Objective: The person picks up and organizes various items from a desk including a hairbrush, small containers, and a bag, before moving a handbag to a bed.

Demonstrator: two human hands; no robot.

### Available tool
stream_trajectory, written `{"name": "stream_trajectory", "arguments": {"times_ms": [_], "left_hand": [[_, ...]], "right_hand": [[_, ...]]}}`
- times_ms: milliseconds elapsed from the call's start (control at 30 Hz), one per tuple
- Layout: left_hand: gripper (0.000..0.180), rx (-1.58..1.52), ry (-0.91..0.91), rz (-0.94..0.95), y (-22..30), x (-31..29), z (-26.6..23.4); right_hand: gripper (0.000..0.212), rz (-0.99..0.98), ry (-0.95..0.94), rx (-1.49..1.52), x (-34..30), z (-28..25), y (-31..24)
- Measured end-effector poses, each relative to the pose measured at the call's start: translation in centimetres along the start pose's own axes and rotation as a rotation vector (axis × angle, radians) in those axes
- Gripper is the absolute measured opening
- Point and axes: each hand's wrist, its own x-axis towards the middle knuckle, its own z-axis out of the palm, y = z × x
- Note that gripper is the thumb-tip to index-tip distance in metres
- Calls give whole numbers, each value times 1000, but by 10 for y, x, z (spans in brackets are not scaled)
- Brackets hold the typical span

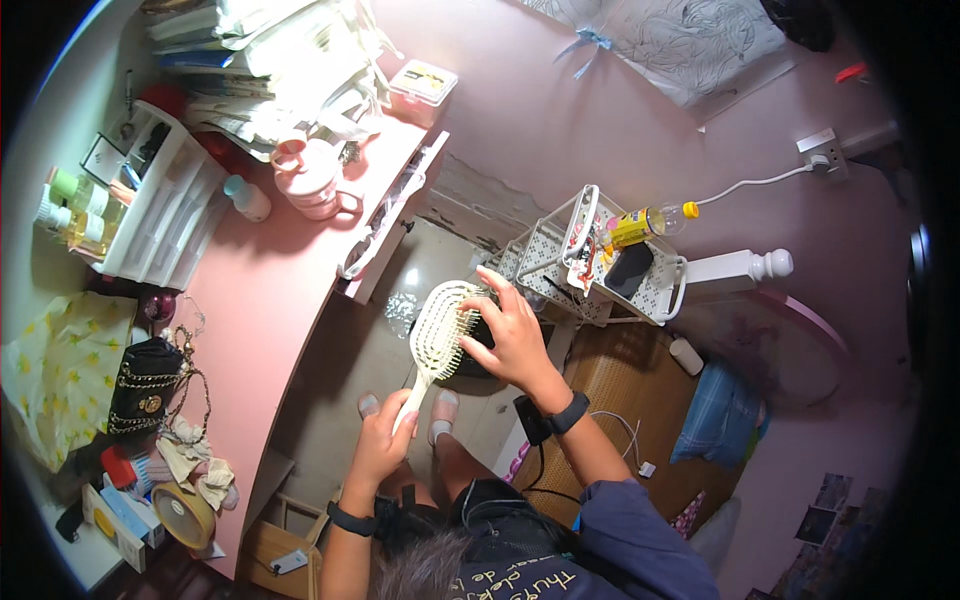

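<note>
The left hand [383, 445] had its fingers closed round the handle of one pale hairbrush [436, 332], which was held up above the floor [345, 350], to the right of the pink table [265, 300], with its bristles facing right. The right hand [512, 335] was at the bristle side, its fingers bent and spread fairly wide from the thumb; the fingertips seemed to touch the bristles, though the overlap made this hard to tell. Two dark wristbands [568, 412] showed, one on each arm. Two pink slippers [446, 405] were on the floor below. The table carried one pink jug [308, 185] and one small blue-capped bottle [250, 203] at the far side, and one black handbag [148, 390] at the left. One yellow-capped bottle [632, 230] lay on the white cart [655, 306], far right.
</note>
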Motion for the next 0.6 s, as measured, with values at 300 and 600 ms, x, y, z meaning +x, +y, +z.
{"name": "stream_trajectory", "arguments": {"times_ms": [300, 600], "left_hand": [[19, 39, 40, 185, 46, 0, -6], [14, -223, -107, 128, 80, -11, -23]], "right_hand": [[20, -79, 55, 180, 17, -33, -25], [8, 242, -236, 1304, 12, -80, -36]]}}
